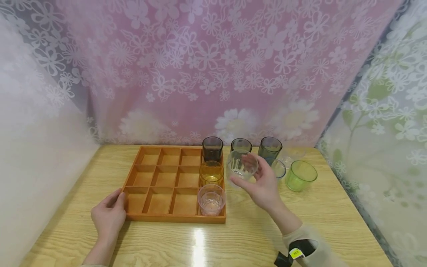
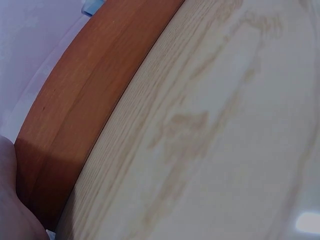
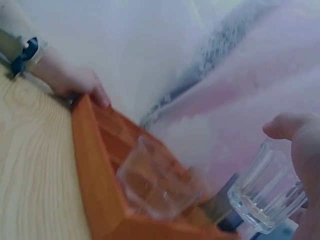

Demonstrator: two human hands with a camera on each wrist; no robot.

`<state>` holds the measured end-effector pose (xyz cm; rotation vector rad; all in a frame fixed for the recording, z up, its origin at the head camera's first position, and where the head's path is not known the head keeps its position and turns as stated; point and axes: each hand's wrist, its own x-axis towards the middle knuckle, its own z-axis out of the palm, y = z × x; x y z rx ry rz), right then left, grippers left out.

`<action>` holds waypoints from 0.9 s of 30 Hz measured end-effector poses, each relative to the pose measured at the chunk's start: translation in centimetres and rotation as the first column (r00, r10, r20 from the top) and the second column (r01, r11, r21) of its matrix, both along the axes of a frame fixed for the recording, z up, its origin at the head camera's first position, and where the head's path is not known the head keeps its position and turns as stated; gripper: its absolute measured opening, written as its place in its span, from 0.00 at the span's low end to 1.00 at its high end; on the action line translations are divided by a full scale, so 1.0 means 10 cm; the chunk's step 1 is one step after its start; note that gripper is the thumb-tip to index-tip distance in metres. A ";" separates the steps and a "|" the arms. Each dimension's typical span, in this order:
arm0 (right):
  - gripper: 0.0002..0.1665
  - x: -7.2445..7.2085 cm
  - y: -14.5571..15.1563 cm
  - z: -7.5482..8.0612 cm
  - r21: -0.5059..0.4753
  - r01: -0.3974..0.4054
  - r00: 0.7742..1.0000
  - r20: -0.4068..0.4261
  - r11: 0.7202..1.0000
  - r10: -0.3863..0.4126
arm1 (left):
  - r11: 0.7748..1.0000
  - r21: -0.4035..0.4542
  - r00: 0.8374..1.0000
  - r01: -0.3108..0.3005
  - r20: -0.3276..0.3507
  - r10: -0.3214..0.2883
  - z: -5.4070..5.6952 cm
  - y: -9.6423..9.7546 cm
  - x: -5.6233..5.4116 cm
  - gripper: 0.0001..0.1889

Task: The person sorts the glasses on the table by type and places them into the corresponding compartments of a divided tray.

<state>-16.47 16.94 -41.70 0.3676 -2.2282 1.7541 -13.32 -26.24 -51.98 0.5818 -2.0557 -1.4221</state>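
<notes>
An orange wooden tray [image 1: 160,217] with several square compartments lies on the table. Its right column holds a dark glass [image 1: 212,148] at the back, an amber glass [image 1: 211,172] in the middle and a pale pink glass [image 1: 211,199] at the front. My right hand [image 1: 263,185] grips a clear glass [image 1: 241,167] lifted just right of the tray; the right wrist view shows that clear glass [image 3: 267,195] beside the pink glass [image 3: 160,182]. My left hand [image 1: 109,214] rests against the tray's front left corner, fingers straight on its wall [image 2: 65,125].
Right of the tray stand a grey glass [image 1: 241,145], a dark green glass [image 1: 269,148], a bluish glass [image 1: 278,168], a light green glass [image 1: 300,175] and a faint clear one [image 1: 293,154]. Floral curtains close in the back and both sides. Bare wood table [image 1: 233,237] runs along the front.
</notes>
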 end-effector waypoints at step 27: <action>0.46 0.13 -1.02 0.08 -0.016 -0.300 0.954 0.007 0.954 0.300 | 1.000 -0.006 1.000 0.013 0.003 -0.013 0.01 -0.01 0.00 0.13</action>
